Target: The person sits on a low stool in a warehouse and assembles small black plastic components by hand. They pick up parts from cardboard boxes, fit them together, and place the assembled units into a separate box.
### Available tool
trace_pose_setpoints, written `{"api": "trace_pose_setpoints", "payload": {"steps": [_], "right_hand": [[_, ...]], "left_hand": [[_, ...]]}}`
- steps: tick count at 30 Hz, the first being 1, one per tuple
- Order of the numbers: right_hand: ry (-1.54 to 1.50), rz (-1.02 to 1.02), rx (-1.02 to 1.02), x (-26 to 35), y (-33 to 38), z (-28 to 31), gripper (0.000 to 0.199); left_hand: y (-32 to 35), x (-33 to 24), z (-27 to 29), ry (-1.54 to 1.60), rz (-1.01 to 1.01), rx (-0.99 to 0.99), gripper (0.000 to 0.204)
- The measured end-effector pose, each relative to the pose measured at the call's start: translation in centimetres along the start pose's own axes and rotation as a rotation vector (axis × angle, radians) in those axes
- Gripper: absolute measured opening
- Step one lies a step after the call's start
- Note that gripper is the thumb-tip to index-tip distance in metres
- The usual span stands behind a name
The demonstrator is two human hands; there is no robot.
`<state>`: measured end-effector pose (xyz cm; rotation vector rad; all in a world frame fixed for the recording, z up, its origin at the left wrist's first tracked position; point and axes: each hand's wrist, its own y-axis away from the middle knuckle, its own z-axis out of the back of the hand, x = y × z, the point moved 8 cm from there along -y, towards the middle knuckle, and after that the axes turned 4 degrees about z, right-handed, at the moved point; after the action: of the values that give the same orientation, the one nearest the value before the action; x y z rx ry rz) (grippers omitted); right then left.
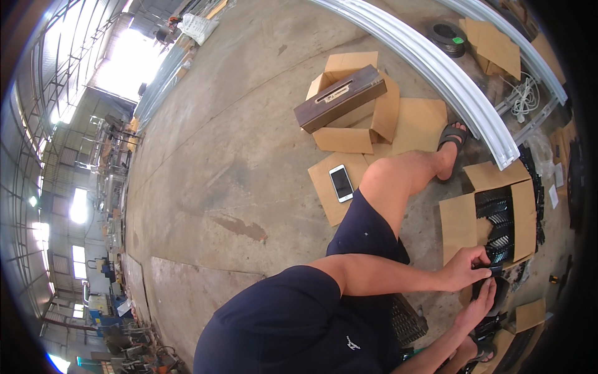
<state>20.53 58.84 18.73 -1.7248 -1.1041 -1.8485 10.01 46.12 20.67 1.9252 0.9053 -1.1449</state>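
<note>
Left hand (462,270) pinching small black piece (496,270), outline partly hidden by fingers. Right hand (476,307) just beside, fingers bent; grip unclear. Piece at near edge of open brown cardboard box (458,225) holding dark parts (500,219).

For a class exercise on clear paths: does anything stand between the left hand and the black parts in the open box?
Nothing visible does. The left hand, holding a dark piece, is close to the box, whose visible flaps spread outward, showing the black parts inside.
</note>
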Motion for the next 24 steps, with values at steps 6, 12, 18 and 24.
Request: {"api": "trace_pose_setpoints", "payload": {"steps": [6, 12, 18, 24], "right_hand": [[0.271, 0.071, -0.117, 1.3, 0.2, 0.1, 0.041], [0.173, 0.174, -0.017, 1.3, 0.1, 0.8, 0.026], [0.286, 0.02, -0.229, 1.5, 1.1, 0.1, 0.032], [0.214, 0.124, -0.099, 0.0, 0.7, 1.3, 0.038]], "left_hand": [[0.0, -0.9, -0.3, -0.045, -0.018, 0.017, 0.019], [0.1, -0.5, -0.4, 0.025, -0.033, 0.025, 0.02], [0.1, -0.6, -0.2, -0.032, -0.029, 0.038, 0.02], [0.3, -1.0, -0.4, -0.021, -0.069, 0.044, 0.02]]}}
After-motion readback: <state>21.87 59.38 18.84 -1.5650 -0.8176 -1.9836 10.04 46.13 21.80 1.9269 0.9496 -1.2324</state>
